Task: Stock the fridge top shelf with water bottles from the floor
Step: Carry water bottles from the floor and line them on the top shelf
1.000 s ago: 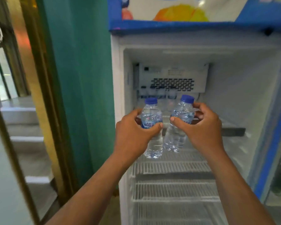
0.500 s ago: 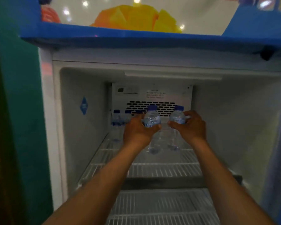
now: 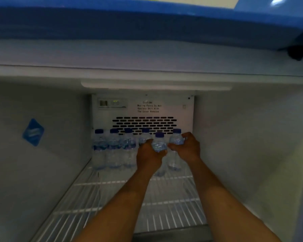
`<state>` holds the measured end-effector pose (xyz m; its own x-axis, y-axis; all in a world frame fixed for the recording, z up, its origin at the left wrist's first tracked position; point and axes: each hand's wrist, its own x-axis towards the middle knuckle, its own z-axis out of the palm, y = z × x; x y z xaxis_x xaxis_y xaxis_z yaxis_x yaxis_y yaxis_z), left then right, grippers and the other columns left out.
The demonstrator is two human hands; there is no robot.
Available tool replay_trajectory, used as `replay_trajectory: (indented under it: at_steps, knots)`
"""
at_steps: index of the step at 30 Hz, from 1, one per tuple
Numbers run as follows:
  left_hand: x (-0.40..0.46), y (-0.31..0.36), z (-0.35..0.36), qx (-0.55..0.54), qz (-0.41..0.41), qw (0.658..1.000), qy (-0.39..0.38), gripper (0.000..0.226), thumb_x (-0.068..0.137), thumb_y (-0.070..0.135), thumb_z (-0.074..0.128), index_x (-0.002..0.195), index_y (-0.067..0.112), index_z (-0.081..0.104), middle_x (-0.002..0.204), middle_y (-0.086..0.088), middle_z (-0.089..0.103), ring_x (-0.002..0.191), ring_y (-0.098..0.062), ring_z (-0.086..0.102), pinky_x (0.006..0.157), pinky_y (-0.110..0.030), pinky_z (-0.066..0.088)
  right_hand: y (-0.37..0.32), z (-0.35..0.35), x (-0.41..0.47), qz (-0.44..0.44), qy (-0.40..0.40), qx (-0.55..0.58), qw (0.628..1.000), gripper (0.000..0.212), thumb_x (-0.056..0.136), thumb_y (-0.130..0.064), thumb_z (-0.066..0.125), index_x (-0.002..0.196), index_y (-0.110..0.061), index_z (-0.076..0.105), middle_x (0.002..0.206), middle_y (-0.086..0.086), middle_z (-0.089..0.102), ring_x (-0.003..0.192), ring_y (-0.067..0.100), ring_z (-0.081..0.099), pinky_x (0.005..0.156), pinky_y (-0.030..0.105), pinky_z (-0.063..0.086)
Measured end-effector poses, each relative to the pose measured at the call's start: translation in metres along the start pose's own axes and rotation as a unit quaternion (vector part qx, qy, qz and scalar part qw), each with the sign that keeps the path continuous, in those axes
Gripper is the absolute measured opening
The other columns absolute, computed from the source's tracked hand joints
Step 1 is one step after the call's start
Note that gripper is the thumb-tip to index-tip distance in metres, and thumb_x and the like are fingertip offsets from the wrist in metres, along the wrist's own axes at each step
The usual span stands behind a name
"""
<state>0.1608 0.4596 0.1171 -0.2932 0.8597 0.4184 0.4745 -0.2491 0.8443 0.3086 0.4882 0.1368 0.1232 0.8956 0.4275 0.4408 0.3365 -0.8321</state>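
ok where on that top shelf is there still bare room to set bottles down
Crowded: the back-left, where the row of bottles stands under the vent. Free: the wire shelf in front of that row out to the front edge, and the strip between the right hand with its bottle and the right wall.

There is a single view, from a wide-angle camera worn on the person's head, facing straight into the open fridge (image 3: 42, 172) and tilted slightly down over the forearms. It sits close (the cabinet fills the frame edge to edge), looking along the wire top shelf (image 3: 173, 203) to the vented back panel (image 3: 143, 109).
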Motion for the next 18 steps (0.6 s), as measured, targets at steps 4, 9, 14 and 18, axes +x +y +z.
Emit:
replay_trajectory:
  at_steps: [4,9,14,18]
  knots:
    - [0.014,-0.004,0.015,0.063,0.017,0.998,0.014,0.06,0.076,0.035,0.082,0.127,0.015,0.057,0.119,-0.004,0.062,0.101,-0.02,0.063,0.085,-0.03,0.053,0.015,0.008,0.007,0.016,0.002,-0.007,1.0,0.073,0.068,-0.033,0.09,0.126,-0.008,0.054,0.117,0.006,0.065,0.096,0.017,0.061,0.078,0.023,0.046]
    - [0.023,-0.005,0.02,0.096,0.012,0.994,0.043,0.05,0.076,0.035,0.081,0.117,0.016,0.06,0.109,-0.007,0.066,0.093,-0.019,0.065,0.078,-0.034,0.057,0.014,0.009,0.012,0.027,-0.027,-0.04,0.998,0.072,0.066,-0.038,0.09,0.125,-0.011,0.057,0.119,0.004,0.065,0.091,0.012,0.058,0.075,0.021,0.044]
    - [0.009,-0.002,0.018,0.123,0.023,0.991,0.042,0.084,0.07,0.028,0.087,0.139,0.014,0.04,0.12,-0.006,0.062,0.103,-0.021,0.062,0.087,-0.035,0.054,0.026,0.004,0.001,0.101,-0.122,-0.113,0.981,0.055,0.067,-0.024,0.088,0.114,-0.012,0.062,0.108,0.006,0.067,0.087,0.018,0.064,0.071,0.03,0.058]
    - [0.0,-0.006,0.013,0.226,-0.08,0.971,0.007,0.072,0.074,0.035,0.083,0.131,0.011,0.046,0.119,-0.01,0.064,0.104,-0.024,0.064,0.086,-0.032,0.054,0.027,0.0,0.0,0.143,-0.153,-0.132,0.969,0.046,0.067,-0.022,0.09,0.101,-0.013,0.06,0.1,0.006,0.063,0.081,0.02,0.064,0.069,0.036,0.062]
